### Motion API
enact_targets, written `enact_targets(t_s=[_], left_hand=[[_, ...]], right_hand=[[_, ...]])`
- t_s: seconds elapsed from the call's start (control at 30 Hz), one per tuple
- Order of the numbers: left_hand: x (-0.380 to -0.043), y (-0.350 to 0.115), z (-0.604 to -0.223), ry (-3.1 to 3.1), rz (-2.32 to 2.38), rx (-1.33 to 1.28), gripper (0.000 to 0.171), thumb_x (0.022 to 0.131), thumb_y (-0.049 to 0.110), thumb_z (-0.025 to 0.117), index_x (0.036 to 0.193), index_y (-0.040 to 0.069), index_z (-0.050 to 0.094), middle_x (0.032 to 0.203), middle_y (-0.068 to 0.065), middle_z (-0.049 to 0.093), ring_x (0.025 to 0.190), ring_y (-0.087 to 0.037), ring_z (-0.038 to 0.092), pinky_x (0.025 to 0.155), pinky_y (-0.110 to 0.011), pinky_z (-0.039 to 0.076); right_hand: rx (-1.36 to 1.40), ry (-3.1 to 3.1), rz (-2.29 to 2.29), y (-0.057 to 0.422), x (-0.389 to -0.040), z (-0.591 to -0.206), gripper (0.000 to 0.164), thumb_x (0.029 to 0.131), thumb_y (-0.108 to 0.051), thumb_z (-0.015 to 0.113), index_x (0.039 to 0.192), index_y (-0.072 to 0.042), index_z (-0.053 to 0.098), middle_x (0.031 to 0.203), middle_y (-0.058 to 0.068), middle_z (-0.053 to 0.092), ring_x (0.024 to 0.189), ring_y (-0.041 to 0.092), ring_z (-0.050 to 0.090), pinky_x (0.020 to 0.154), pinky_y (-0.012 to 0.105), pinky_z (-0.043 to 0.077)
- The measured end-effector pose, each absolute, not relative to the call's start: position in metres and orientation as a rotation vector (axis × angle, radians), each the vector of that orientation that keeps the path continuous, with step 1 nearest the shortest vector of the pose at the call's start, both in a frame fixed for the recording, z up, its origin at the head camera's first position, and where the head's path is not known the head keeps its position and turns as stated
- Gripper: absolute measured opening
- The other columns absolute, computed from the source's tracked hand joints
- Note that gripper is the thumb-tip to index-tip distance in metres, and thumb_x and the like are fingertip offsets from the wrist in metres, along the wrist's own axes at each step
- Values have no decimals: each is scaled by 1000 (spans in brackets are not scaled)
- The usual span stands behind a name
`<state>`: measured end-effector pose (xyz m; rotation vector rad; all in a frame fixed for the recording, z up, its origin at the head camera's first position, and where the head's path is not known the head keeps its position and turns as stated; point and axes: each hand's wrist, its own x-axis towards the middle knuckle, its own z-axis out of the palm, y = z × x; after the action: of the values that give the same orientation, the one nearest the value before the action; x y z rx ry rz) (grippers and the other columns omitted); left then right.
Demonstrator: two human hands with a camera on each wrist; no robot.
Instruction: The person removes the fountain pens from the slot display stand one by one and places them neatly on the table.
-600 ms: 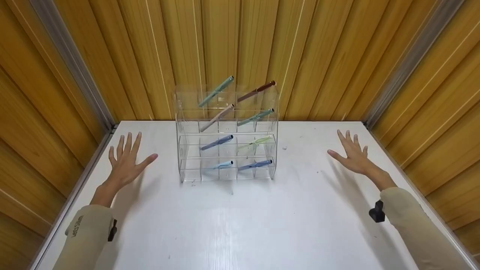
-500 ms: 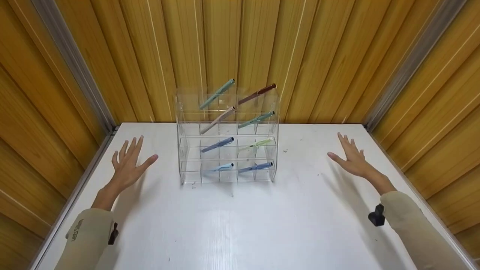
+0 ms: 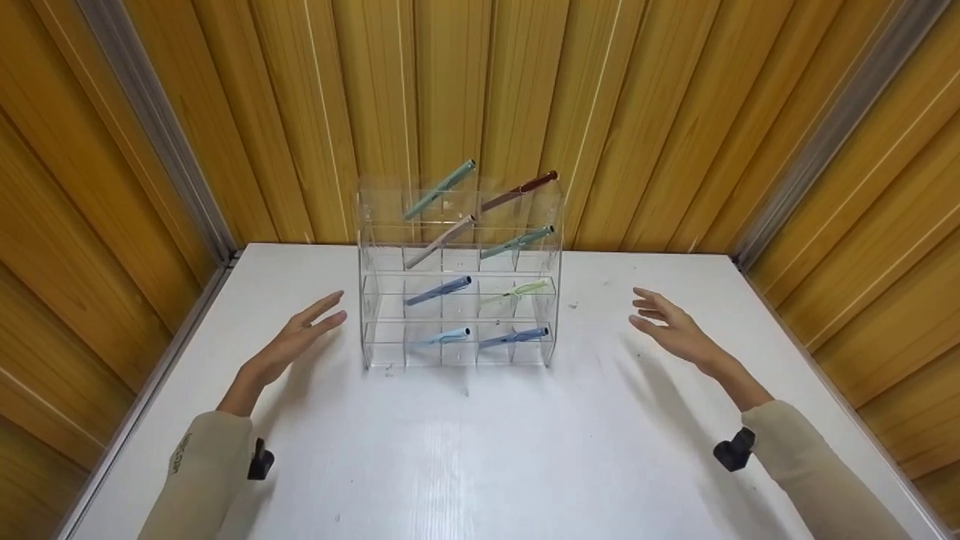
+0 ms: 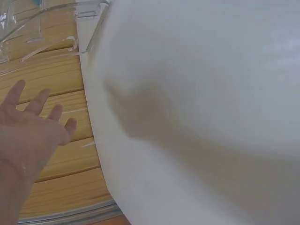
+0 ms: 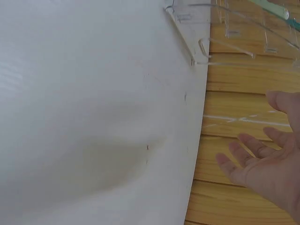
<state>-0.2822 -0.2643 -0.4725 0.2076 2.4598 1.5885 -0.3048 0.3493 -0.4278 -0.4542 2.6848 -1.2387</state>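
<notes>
A clear tiered pen rack [image 3: 459, 352] stands at the middle of the white table, with several pens lying slanted in its compartments. Its top tier bears a teal pen [image 3: 441, 189] and a dark red pen [image 3: 519, 191]; below are a pink pen [image 3: 441, 241] and a green pen [image 3: 517, 242]. Lower down lie a blue pen [image 3: 439, 290], a lime pen [image 3: 514, 293], a light blue pen [image 3: 444, 337] and another blue pen [image 3: 514, 337]. My left hand [image 3: 289, 339] hovers left of the rack, fingers extended, holding nothing. To the right, my right hand [image 3: 679, 334] hovers with nothing in it.
The white table [image 3: 450, 465] meets a yellow wood-look wall [image 3: 637, 135] at the back. Similar panels rise at both sides, with metal posts [image 3: 161, 135] at the corners. Small dark specks mark the tabletop.
Both hands have moved inward toward the rack, the left one to the right and the right one to the left. Their spread fingers have come closer together. The pens stay in place.
</notes>
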Motion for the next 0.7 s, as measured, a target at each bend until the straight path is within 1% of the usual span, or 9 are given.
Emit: enact_targets(t_s=[0.13,0.2,0.27,0.33,0.43,0.5,0.7], left_hand=[[-288,-257,-479,2333,1680,246,78,104,43,56,166,20,14,173,-13,9,160,-40,-2,123,-72,2],[-286,-258,-484,2255,1739,247,78,105,40,56,166,18,13,173,-13,9,160,-38,0,125,-68,2],[-285,-259,-491,2163,1795,270,76,107,33,53,166,13,10,173,-15,7,160,-38,2,127,-64,2],[-285,-260,-496,2068,1858,296,73,108,26,51,165,9,8,172,-18,8,160,-38,6,129,-60,5],[-292,-257,-500,1965,1945,333,73,107,17,52,164,4,8,172,-20,9,159,-39,11,130,-56,10],[-298,-253,-501,1933,1990,341,73,107,15,53,164,4,8,171,-20,9,159,-39,13,130,-55,12],[-312,-241,-502,1841,2092,286,77,106,11,52,164,6,1,172,-21,6,159,-39,11,130,-54,13]], right_hand=[[-499,2655,-1288,331,-300,-429,58,108,-28,54,157,-3,35,153,26,46,143,46,44,114,60,43],[-540,2636,-1283,321,-298,-433,53,107,-27,54,153,-4,43,148,24,53,137,43,51,110,53,49],[-577,2595,-1273,312,-294,-437,47,107,-26,55,148,-3,50,143,24,58,131,41,57,105,44,54],[-606,2546,-1268,304,-290,-441,43,107,-23,55,144,-1,54,138,26,61,126,40,61,99,36,58],[-628,2476,-1289,296,-283,-445,40,107,-21,55,140,2,57,134,27,63,122,41,64,94,29,59],[-644,2455,-1299,292,-280,-446,39,107,-20,55,140,2,57,133,25,64,121,41,64,93,28,59],[-671,2457,-1338,280,-275,-446,39,106,-17,56,140,1,57,134,24,64,117,37,67,89,25,60]])
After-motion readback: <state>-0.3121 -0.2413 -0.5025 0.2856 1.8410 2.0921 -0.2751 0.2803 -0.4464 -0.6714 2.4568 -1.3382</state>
